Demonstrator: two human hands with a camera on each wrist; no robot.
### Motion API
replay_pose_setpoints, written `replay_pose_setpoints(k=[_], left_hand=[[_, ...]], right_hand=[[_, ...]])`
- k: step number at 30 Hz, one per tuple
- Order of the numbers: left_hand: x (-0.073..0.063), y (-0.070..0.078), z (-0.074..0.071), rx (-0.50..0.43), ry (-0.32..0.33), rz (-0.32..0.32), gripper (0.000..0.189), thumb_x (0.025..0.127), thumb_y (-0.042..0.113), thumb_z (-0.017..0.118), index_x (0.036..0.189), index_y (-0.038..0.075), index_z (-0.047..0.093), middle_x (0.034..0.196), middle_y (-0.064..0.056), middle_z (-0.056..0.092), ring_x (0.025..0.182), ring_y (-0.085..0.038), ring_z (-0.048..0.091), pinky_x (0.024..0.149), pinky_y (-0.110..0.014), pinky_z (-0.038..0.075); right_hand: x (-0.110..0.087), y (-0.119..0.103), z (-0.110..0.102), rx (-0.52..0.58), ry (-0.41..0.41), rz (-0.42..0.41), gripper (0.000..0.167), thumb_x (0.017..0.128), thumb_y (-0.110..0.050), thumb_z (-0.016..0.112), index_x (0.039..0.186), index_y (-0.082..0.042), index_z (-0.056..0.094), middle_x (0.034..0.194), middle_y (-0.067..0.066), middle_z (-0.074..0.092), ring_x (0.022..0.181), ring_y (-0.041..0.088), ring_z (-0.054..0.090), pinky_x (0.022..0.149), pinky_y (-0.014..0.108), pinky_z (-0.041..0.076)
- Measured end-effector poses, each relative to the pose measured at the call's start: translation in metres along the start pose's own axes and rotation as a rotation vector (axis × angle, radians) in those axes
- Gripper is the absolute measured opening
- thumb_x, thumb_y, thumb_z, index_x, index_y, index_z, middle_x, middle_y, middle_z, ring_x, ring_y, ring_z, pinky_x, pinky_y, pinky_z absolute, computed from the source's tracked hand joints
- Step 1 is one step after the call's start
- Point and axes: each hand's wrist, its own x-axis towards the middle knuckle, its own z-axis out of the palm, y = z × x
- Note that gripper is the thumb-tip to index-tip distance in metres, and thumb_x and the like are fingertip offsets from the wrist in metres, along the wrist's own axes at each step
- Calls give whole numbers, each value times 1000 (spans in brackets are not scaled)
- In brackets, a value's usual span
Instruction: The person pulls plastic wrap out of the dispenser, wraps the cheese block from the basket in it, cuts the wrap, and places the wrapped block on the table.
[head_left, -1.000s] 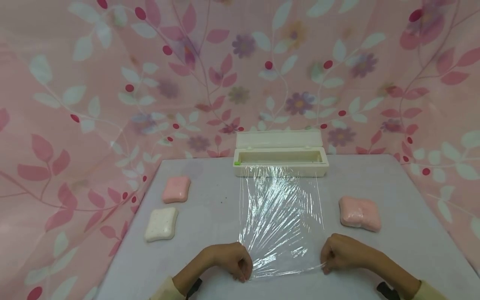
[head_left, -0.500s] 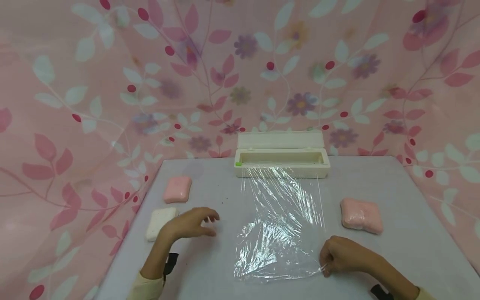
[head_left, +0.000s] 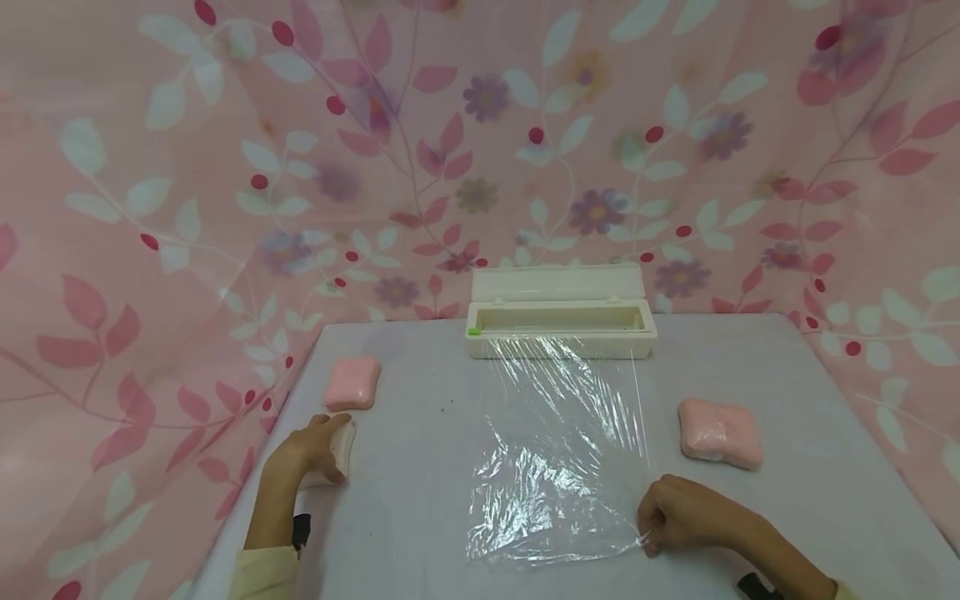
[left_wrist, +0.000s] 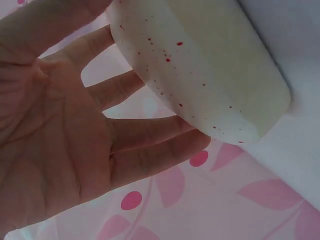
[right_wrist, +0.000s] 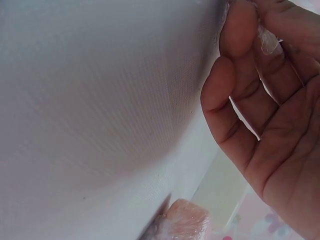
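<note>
My left hand (head_left: 302, 452) holds a white bar of soap (head_left: 342, 450) at the left of the table, thumb on its near side and fingers along the far side. In the left wrist view the soap (left_wrist: 200, 65) is speckled red, its upper end cut off by the frame. My right hand (head_left: 692, 510) pinches the near right corner of a sheet of cling film (head_left: 558, 475); a crumpled bit of film (right_wrist: 269, 41) shows between the fingers in the right wrist view. The film runs back to a white dispenser box (head_left: 562, 345) with its lid raised.
A pink soap (head_left: 353, 382) lies just behind the white one. Another pink soap (head_left: 721, 432), shiny with film wrapping, sits right of the sheet. A pink floral curtain (head_left: 480, 167) hangs behind and beside the white table (head_left: 405, 517).
My left hand has let go of the film's left corner and moved left onto the white soap. That side of the film has gone slack. The right hand stays at its corner.
</note>
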Motion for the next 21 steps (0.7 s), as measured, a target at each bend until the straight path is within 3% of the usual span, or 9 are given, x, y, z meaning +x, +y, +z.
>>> replay_pose_setpoints(k=[6, 10, 13, 17, 21], left_hand=[[-1, -1, 2, -2, 32, 27, 90, 63, 18, 91, 141, 9, 48, 132, -29, 47, 100, -47, 50, 79, -63, 46], [-4, 14, 2, -13, 66, 61, 88, 64, 17, 89, 142, 7, 48, 136, -31, 44, 104, -52, 47, 81, -65, 44], [-8, 41, 2, 5, 144, 148, 84, 65, 16, 87, 140, 7, 51, 134, -28, 47, 100, -47, 49, 79, -61, 46], [-12, 92, 2, 90, 264, 318, 81, 64, 22, 88, 137, 10, 55, 121, -19, 55, 91, -36, 52, 73, -50, 48], [-13, 150, 9, 176, 294, 450, 80, 69, 31, 86, 140, 15, 52, 126, -16, 54, 93, -36, 51, 68, -45, 49]], right_hand=[[0, -2, -1, 21, -8, 4, 17, 71, -18, 84, 66, -25, 69, 55, -22, 54, 51, -5, 44, 46, 19, 39], [0, -4, -1, 38, -15, 34, 17, 71, -18, 83, 66, -25, 69, 54, -21, 54, 51, -4, 44, 47, 19, 39], [-1, -4, -1, 43, -13, 33, 17, 72, -18, 83, 65, -25, 69, 54, -21, 54, 51, -4, 44, 47, 19, 39], [-1, -4, -1, 47, -14, 39, 17, 73, -18, 83, 65, -25, 69, 54, -21, 54, 51, -3, 44, 47, 19, 38], [-1, -3, -1, 54, -18, 54, 17, 73, -19, 83, 65, -25, 69, 54, -20, 54, 51, -3, 44, 47, 19, 38]])
